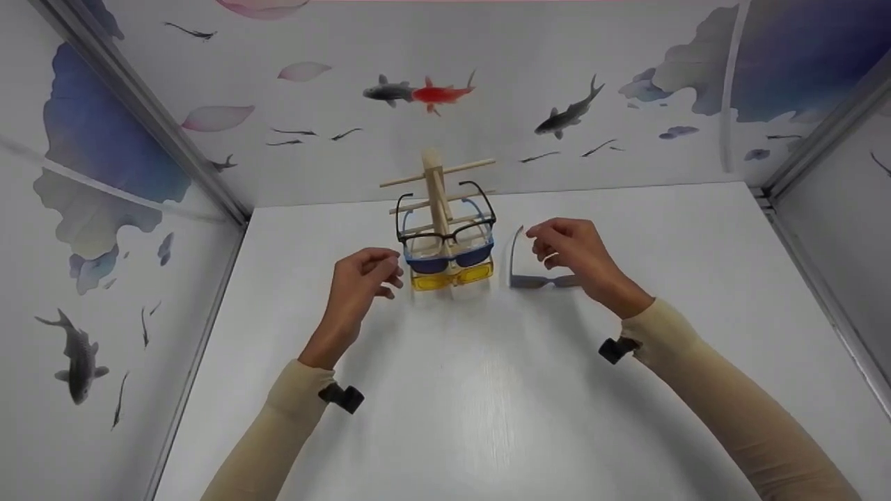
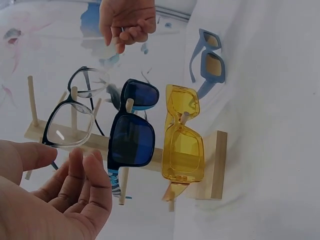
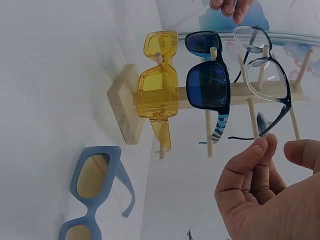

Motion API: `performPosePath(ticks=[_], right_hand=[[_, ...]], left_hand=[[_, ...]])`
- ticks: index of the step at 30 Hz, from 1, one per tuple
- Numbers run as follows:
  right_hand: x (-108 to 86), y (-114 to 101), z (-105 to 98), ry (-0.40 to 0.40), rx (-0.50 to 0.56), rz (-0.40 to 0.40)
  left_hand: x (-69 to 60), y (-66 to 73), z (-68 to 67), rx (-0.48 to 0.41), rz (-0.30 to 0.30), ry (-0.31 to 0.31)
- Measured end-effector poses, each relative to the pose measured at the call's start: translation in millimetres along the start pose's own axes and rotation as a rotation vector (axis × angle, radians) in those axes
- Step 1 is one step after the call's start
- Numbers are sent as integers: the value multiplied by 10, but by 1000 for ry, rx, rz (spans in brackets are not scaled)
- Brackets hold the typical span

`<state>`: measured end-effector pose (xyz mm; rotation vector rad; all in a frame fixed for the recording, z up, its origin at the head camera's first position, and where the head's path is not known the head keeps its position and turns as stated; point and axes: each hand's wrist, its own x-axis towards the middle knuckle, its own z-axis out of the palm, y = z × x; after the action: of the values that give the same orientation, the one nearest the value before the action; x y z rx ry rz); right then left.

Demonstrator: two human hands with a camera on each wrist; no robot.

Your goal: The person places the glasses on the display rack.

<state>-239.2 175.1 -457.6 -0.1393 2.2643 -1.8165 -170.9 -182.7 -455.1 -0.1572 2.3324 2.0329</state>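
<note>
A wooden eyewear rack (image 1: 433,177) with crossbars stands near the back wall. Its upper pair is clear-lensed glasses with a black top rim (image 1: 424,237); below hang dark-blue sunglasses (image 2: 132,140), then yellow glasses (image 3: 157,90) lowest. Just left of the rack is my left hand (image 1: 358,282), thumb and loosely bent fingers apart, holding nothing. To the right, my right hand (image 1: 581,254) hovers over blue-grey sunglasses (image 1: 532,282) lying on the table, partly hiding them in the head view. A gap shows between its thumb and bent fingers, and it holds nothing.
The white table (image 1: 459,403) meets a back wall (image 1: 313,160) printed with fish and petals. Side panels with metal edges stand left and right. A small black camera sits on each wrist, over beige sleeves (image 1: 731,396).
</note>
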Motion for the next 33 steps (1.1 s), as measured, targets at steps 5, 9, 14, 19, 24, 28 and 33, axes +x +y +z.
performPosePath(ticks=[5, 9, 14, 19, 24, 28, 33], right_hand=[[-58, 85, -75, 11, 37, -10], [-105, 159, -125, 24, 38, -17], [-184, 261, -202, 27, 18, -22], [-255, 364, -264, 25, 24, -52], [-315, 435, -310, 27, 16, -60], [-376, 474, -350, 32, 6, -54], [-435, 553, -401, 43, 0, -64]], left_hand=[[-45, -64, 46, -1, -3, -19], [-85, -128, 98, 2, 2, -50], [-134, -200, 190, 35, 20, -97], [-158, -224, 296, 86, -15, -111], [-174, -249, 373, 94, -38, -129], [-185, -273, 434, 92, -30, -153], [-189, -299, 540, 78, -21, -185]])
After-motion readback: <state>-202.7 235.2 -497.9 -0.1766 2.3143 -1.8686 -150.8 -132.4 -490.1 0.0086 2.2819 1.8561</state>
